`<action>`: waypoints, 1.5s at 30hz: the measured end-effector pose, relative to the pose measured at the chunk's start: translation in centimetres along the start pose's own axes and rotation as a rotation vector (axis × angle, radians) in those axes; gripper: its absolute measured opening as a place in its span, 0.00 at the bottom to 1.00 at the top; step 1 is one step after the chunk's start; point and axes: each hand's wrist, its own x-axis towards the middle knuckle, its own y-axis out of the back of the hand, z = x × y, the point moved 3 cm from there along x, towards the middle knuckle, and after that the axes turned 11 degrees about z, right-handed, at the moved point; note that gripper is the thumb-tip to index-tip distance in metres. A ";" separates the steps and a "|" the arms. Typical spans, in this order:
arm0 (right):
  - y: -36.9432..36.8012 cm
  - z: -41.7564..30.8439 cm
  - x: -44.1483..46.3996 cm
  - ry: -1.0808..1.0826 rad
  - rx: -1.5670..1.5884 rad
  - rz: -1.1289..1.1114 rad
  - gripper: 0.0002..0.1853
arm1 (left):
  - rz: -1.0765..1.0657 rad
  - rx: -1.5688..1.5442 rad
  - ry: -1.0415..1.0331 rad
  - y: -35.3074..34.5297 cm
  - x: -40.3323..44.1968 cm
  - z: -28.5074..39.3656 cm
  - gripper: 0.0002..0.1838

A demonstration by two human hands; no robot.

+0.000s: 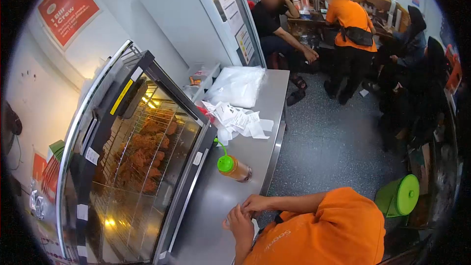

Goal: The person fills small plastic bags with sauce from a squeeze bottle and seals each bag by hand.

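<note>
My right hand [255, 204] and my left hand [240, 225] meet over the front edge of the steel counter [203, 221]. The fingers of both are closed and pressed together; whatever they hold, if anything, is hidden. Just beyond them a squeeze bottle [239, 171] with a green cap and brownish contents lies tilted on the counter. A small white piece [255, 227] shows beside my left wrist, too covered to name.
A glass warming cabinet [147, 167] with fried food on racks stands left. Paper slips [240, 120] and plastic bags [236, 86] lie farther along the counter. A fridge [230, 19], several people, and a lidded green bin [398, 196] surround the floor [319, 142].
</note>
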 end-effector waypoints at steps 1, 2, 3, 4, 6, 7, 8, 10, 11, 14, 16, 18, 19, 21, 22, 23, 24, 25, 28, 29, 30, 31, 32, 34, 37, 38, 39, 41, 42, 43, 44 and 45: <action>-0.1 0.4 0.6 0.002 0.004 0.003 0.17 | -0.001 0.001 -0.005 -0.3 -0.1 -0.2 0.28; 0.1 0.6 0.9 -0.047 -0.007 -0.019 0.16 | -0.009 -0.015 0.010 -0.4 0.0 -0.2 0.27; 0.2 0.9 1.0 -0.096 -0.018 -0.040 0.15 | -0.017 -0.032 0.027 -0.5 0.1 -0.3 0.26; 0.5 1.0 1.0 -0.092 -0.020 -0.033 0.15 | -0.013 -0.037 0.020 -0.8 0.4 -0.6 0.26; 1.5 0.8 0.6 -0.190 0.337 0.067 0.25 | 0.007 -0.075 0.026 -1.1 0.7 -1.4 0.23; 2.3 0.5 0.6 -0.177 0.333 0.072 0.25 | 0.018 -0.077 0.018 -1.0 0.8 -1.9 0.23; 3.0 0.2 0.6 -0.250 0.691 0.020 0.33 | -0.001 -0.119 0.065 -0.8 0.9 -2.4 0.23; 4.0 -1.4 2.2 -0.282 1.040 -0.050 0.40 | 0.009 -0.159 0.088 -1.1 1.0 -4.0 0.23; 3.6 -1.5 3.7 -0.313 1.277 -0.051 0.45 | 0.022 -0.241 0.118 -1.7 0.3 -5.4 0.22; 1.0 -1.0 10.1 -0.238 1.622 -0.257 0.50 | 0.032 -0.240 0.074 -0.2 0.6 -6.1 0.19; 0.9 -2.7 12.6 0.031 1.922 0.036 0.47 | 0.014 -0.197 0.030 -1.2 0.0 -6.0 0.17; 2.5 -2.7 15.4 0.050 2.024 0.106 0.42 | -0.061 -0.467 0.102 -3.9 -2.8 -9.6 0.19; 3.3 -2.6 16.7 0.043 2.017 0.241 0.42 | -0.078 -0.534 0.124 -4.4 -3.5 -11.0 0.18; 3.3 -3.7 16.9 0.163 1.979 0.281 0.40 | -0.204 -0.544 0.099 -6.4 -5.0 -12.5 0.18; 3.5 -3.6 15.3 0.283 1.934 0.221 0.39 | -0.315 -0.547 0.065 -7.3 -5.8 -13.7 0.18; 3.6 -3.0 13.6 0.346 1.889 0.234 0.37 | -0.479 -0.542 0.005 -8.8 -6.8 -15.3 0.18; 3.8 -3.2 11.4 0.407 1.830 0.257 0.36 | -0.685 -0.520 -0.097 -11.0 -7.2 -17.4 0.18; 3.0 -4.5 7.1 0.464 1.823 0.357 0.36 | -0.876 -0.502 -0.255 -12.7 -7.0 -18.9 0.18; 3.0 -3.5 0.6 0.681 1.887 0.340 0.34 | -0.784 -0.361 -0.736 -3.4 4.0 -8.6 0.13; 2.6 -3.9 -2.6 0.879 1.708 0.414 0.33 | -0.452 -0.201 -0.970 -2.2 9.1 -5.7 0.12; 2.6 -3.2 -4.5 0.956 1.713 0.399 0.33 | 0.045 -0.314 -0.844 3.1 13.4 -1.1 0.14; 3.3 -2.5 -6.4 0.956 1.748 0.539 0.33 | -0.040 -0.574 -0.628 9.8 16.4 2.6 0.15; 1.3 -0.4 -8.3 0.954 1.786 0.635 0.34 | 0.082 -0.814 -0.515 21.4 15.9 6.0 0.14; -1.9 0.6 -13.3 1.030 1.750 0.720 0.34 | 0.249 -1.474 -0.563 32.3 14.8 7.9 0.15; -5.6 -0.4 -20.3 1.167 1.684 0.722 0.35 | 0.479 -1.225 -0.932 38.5 8.2 7.4 0.20; -7.6 0.3 -22.1 1.161 1.726 0.735 0.35 | 0.342 -1.121 -0.999 37.5 6.8 7.3 0.22; -9.2 0.7 -23.9 1.093 1.867 0.828 0.35 | 0.209 -1.016 -1.071 35.1 5.6 7.4 0.24; -12.4 1.0 -27.5 1.186 1.787 0.925 0.33 | -0.163 -0.993 -0.962 29.8 3.8 7.6 0.28; -14.0 1.0 -29.4 1.217 1.705 0.987 0.31 | -0.182 -1.014 -0.999 28.5 1.7 7.8 0.28; -15.9 0.4 -31.4 1.269 1.677 0.988 0.30 | -0.214 -1.031 -0.984 27.5 0.0 7.8 0.27; -17.2 0.3 -33.1 1.291 1.679 1.006 0.30 | -0.247 -1.041 -0.959 27.0 -1.5 7.9 0.26; -18.2 0.2 -34.8 1.345 1.634 1.064 0.30 | -0.263 -1.047 -0.955 27.6 -3.1 8.2 0.26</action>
